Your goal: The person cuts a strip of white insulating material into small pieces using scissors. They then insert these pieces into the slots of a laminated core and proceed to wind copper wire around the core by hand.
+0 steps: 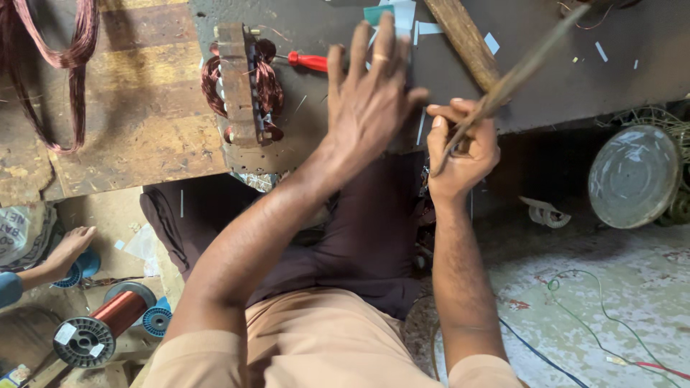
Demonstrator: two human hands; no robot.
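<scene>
Count what lies before you: one stator core point(241, 86) wound with copper wire, one red-handled screwdriver point(309, 61), one thick wooden handle point(463, 39), one loose hank of copper wire point(65, 65), one spool of copper wire point(108, 323) and one round metal lid point(634, 176). Your two hands are up over the dark worktop point(575, 79). Your left hand point(370, 100) is spread flat, fingers apart and holding nothing, its grip open, and it hovers over the worktop just at three o'clock of the stator core, with the screwdriver's red handle showing at its ten o'clock. Your right hand point(460, 154) has its grip closed around a thin stick point(514, 75), which slants up toward one o'clock and blurs near its far end. The stick looks brownish and slender, and its lower end sits inside your fist at the worktop's near edge. The wooden handle lies at eleven o'clock of that fist. Small pale paper strips point(402, 18) are scattered at twelve o'clock of your left hand. Another person's hand point(68, 248) rests at the far nine o'clock side, above the spool.
</scene>
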